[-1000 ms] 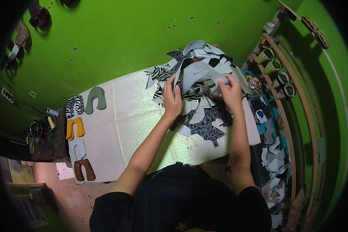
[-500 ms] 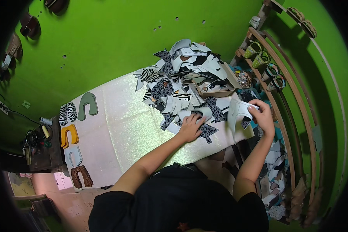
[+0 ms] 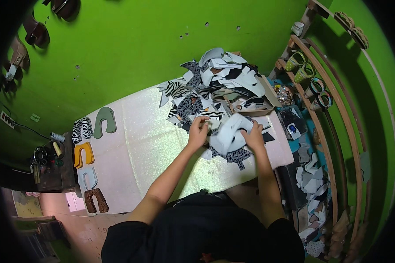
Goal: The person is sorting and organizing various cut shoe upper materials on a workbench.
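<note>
Pale grey cut piece [image 3: 229, 133], curved in shape, lies at the near edge of the heap of patterned offcuts [image 3: 219, 87] on the glittery white surface [image 3: 140, 144]. Right hand [image 3: 253, 136] rests on the piece's right end, fingers curled over it. Left hand [image 3: 199, 129] sits just left of the piece, fingertips pinched on a small scrap at the heap's edge. Far left of the heap, a column of U-shaped cutouts [image 3: 85, 153] lies flat. Right of the heap, wooden racks [image 3: 320, 96] carry sandals.
</note>
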The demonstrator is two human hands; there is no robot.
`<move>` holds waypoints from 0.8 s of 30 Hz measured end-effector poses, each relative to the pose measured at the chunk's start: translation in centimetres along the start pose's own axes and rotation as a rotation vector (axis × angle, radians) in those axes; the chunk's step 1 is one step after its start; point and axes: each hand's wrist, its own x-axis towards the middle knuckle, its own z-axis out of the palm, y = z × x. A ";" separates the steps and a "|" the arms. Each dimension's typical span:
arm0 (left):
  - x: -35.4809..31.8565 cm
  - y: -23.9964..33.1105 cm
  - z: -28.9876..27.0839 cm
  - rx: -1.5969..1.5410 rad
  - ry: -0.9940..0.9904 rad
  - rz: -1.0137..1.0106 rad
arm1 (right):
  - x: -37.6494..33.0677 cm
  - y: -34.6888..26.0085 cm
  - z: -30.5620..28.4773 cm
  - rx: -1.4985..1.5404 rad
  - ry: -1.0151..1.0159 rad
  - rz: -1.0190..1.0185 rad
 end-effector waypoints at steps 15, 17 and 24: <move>12.1 -2.0 1.7 0.211 -0.060 0.167 | -3.0 -1.6 5.2 -0.006 0.142 -0.335; 13.3 -3.7 1.3 0.153 -0.072 -0.071 | -3.1 -1.8 5.9 -0.025 0.159 -0.347; 12.6 -4.3 2.1 0.274 -0.100 0.052 | -3.5 -2.2 5.6 -0.079 0.229 -0.154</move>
